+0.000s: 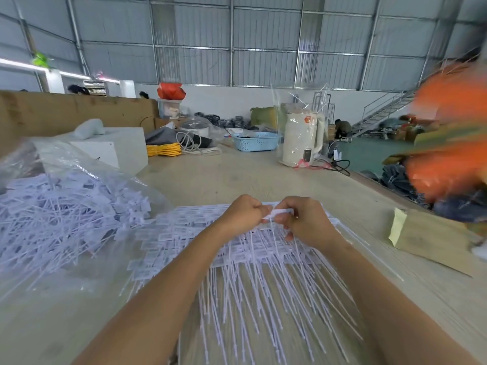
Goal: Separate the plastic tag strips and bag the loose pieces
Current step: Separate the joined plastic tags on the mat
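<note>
Head view: left hand (243,213) and right hand (303,222) meeting over the far edge of the strips (250,259), fingers (280,219) closing on one tag (280,212), pulling it free. Sitting left of the strips, bag (66,206) already holding a big pile of loose pieces; a whole layer remaining on the surface (210,177). Tails running long toward the viewer, tag heads pointing away.

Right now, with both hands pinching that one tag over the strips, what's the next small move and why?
Probably pull the hands apart to snap the tag free. The left hand and right hand both pinch it above the joined strips, while loose pieces already fill the bag on the left.
</note>
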